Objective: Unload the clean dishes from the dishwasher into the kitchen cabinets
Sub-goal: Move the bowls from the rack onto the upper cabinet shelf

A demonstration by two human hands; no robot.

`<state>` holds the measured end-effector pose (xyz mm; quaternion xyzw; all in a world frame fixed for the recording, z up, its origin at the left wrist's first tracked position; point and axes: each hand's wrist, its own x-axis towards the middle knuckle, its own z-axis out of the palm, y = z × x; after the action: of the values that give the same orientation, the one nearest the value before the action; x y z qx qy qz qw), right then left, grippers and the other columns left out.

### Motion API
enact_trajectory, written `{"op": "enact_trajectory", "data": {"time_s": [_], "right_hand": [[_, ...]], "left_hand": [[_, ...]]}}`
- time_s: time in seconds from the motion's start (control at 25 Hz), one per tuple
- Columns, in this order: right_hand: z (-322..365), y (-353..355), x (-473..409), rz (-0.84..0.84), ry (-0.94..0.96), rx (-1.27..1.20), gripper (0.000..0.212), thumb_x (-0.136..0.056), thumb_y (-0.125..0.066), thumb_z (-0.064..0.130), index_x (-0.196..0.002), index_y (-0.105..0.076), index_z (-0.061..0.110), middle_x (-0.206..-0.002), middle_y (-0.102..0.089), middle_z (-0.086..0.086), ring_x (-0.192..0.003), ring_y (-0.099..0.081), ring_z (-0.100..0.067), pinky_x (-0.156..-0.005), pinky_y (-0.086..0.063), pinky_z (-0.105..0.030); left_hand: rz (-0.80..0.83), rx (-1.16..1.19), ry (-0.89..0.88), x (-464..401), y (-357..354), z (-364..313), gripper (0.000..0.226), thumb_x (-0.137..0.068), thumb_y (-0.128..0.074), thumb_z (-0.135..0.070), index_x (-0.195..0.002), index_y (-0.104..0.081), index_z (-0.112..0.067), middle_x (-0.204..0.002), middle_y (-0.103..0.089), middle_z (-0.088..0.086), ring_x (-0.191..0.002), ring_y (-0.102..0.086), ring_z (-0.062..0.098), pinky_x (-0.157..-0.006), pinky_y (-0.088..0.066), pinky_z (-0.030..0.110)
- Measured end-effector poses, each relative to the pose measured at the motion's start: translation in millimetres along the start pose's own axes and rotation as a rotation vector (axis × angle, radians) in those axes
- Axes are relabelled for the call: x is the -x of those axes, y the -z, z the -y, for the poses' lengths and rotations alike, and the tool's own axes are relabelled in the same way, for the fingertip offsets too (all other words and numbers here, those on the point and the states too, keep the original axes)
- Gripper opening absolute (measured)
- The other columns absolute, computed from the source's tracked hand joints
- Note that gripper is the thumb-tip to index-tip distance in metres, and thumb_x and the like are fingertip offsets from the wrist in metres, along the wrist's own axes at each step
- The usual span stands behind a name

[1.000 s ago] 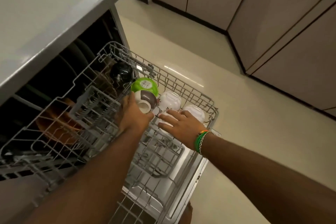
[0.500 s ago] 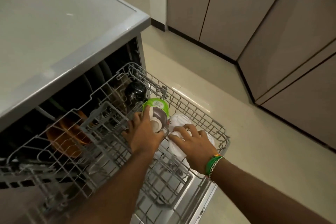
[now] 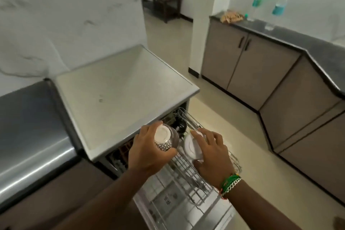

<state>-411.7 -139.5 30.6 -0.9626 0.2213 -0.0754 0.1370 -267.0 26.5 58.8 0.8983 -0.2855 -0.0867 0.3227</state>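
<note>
Both bowls lifted off rack; black cup behind.

This is a home kitchen: an open dishwasher with a pulled-out wire rack stands under a pale top, next to a steel surface, and bowls are in the person's hands above the rack. Across the cream floor runs a dark counter over grey-brown cabinets with black handles, carrying two water bottles and a bag of food (its contents too blurred to tell). A doorway beside the marble-look wall opens onto another room with a dark wooden table.
</note>
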Motion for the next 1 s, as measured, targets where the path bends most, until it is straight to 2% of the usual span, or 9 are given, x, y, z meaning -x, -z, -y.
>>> {"op": "enact_trajectory", "data": {"time_s": [0.2, 0.36, 0.44, 0.52, 0.56, 0.64, 0.76, 0.88, 1.0], "right_hand": [[157.2, 58.8, -25.4, -0.163, 0.243, -0.084, 0.094, -0.069, -0.073, 0.053, -0.150, -0.030, 0.036, -0.148, -0.035, 0.010, -0.128, -0.033, -0.020, -0.097, -0.050, -0.039], [294.4, 63.7, -48.4, -0.186, 0.440, -0.132, 0.096, -0.067, -0.069, 0.050, -0.150, -0.025, 0.036, -0.150, -0.036, 0.010, -0.133, -0.038, -0.021, -0.103, -0.042, -0.033], [361.8, 66.8, -57.7, -0.290, 0.527, -0.182, 0.087, -0.062, -0.064, 0.051, -0.143, -0.039, 0.031, -0.137, -0.056, 0.002, -0.119, -0.060, -0.028, -0.093, -0.042, -0.027], [438.7, 70.7, -70.4, -0.525, 0.572, -0.270, 0.049, -0.080, -0.053, 0.046, -0.125, -0.053, 0.027, -0.105, -0.075, -0.004, -0.083, -0.075, -0.030, -0.072, -0.052, -0.032], [470.3, 77.4, -72.2, -0.584, 0.628, -0.302, 0.034, -0.094, -0.041, 0.047, -0.119, -0.055, 0.029, -0.095, -0.076, 0.004, -0.069, -0.075, -0.024, -0.061, -0.055, -0.034], [529.6, 106.3, -90.7, -0.643, 0.735, -0.376, 0.044, -0.094, -0.024, 0.063, -0.115, -0.054, 0.039, -0.105, -0.064, 0.034, -0.070, -0.069, -0.013, -0.054, -0.054, -0.038], [590.5, 183.6, -116.6, -0.607, 0.790, -0.569, 0.075, -0.063, -0.069, 0.064, -0.131, -0.054, 0.037, -0.131, -0.058, 0.020, -0.100, -0.068, -0.022, -0.077, -0.059, -0.046], [648.0, 267.8, -152.5, -0.567, 0.825, -0.680, 0.079, -0.070, -0.077, 0.058, -0.137, -0.040, 0.041, -0.137, -0.053, 0.011, -0.120, -0.057, -0.021, -0.095, -0.052, -0.054], [711.4, 339.5, -204.7, -0.571, 0.886, -0.979, 0.076, -0.070, -0.088, 0.038, -0.130, -0.042, 0.032, -0.120, -0.056, 0.013, -0.105, -0.063, -0.013, -0.078, -0.061, -0.032]], "left_hand": [[-0.156, -0.118, -0.044, 32.1, 172.7, 33.8, 0.093, -0.059, -0.064, -0.069, -0.144, -0.030, -0.052, -0.130, -0.050, -0.015, -0.118, -0.053, 0.015, -0.096, -0.053, 0.041], [-0.349, -0.074, -0.051, 62.6, 301.6, 97.3, 0.090, -0.060, -0.064, -0.071, -0.143, -0.036, -0.052, -0.119, -0.049, -0.016, -0.117, -0.050, 0.009, -0.099, -0.049, 0.032], [-0.476, -0.075, -0.077, 87.5, 359.5, 130.9, 0.088, -0.061, -0.068, -0.072, -0.142, -0.040, -0.051, -0.117, -0.047, -0.021, -0.115, -0.050, 0.005, -0.099, -0.049, 0.028], [-0.578, -0.120, -0.146, 109.4, 421.3, 151.9, 0.085, -0.062, -0.069, -0.074, -0.139, -0.044, -0.050, -0.118, -0.047, -0.027, -0.113, -0.051, 0.001, -0.096, -0.050, 0.027], [-0.608, -0.158, -0.168, 118.2, 455.3, 154.5, 0.085, -0.062, -0.068, -0.076, -0.140, -0.044, -0.050, -0.119, -0.046, -0.028, -0.112, -0.049, 0.000, -0.095, -0.050, 0.028], [-0.681, -0.185, -0.212, 128.1, 528.4, 150.1, 0.087, -0.062, -0.065, -0.072, -0.142, -0.040, -0.050, -0.122, -0.047, -0.026, -0.112, -0.048, -0.001, -0.097, -0.050, 0.030], [-0.819, -0.046, -0.329, 121.0, 631.9, 115.4, 0.083, -0.062, -0.076, -0.062, -0.135, -0.041, -0.040, -0.118, -0.060, -0.017, -0.106, -0.062, 0.004, -0.086, -0.059, 0.029], [-1.050, -0.085, -0.441, 87.9, 732.4, 77.6, 0.071, -0.062, -0.073, -0.064, -0.119, -0.047, -0.030, -0.107, -0.063, -0.007, -0.088, -0.066, 0.007, -0.067, -0.060, 0.033], [-1.195, -0.250, -0.472, 47.4, 826.4, 46.0, 0.072, -0.063, -0.076, -0.062, -0.118, -0.053, -0.022, -0.107, -0.064, 0.001, -0.086, -0.068, 0.016, -0.068, -0.059, 0.045]]}}
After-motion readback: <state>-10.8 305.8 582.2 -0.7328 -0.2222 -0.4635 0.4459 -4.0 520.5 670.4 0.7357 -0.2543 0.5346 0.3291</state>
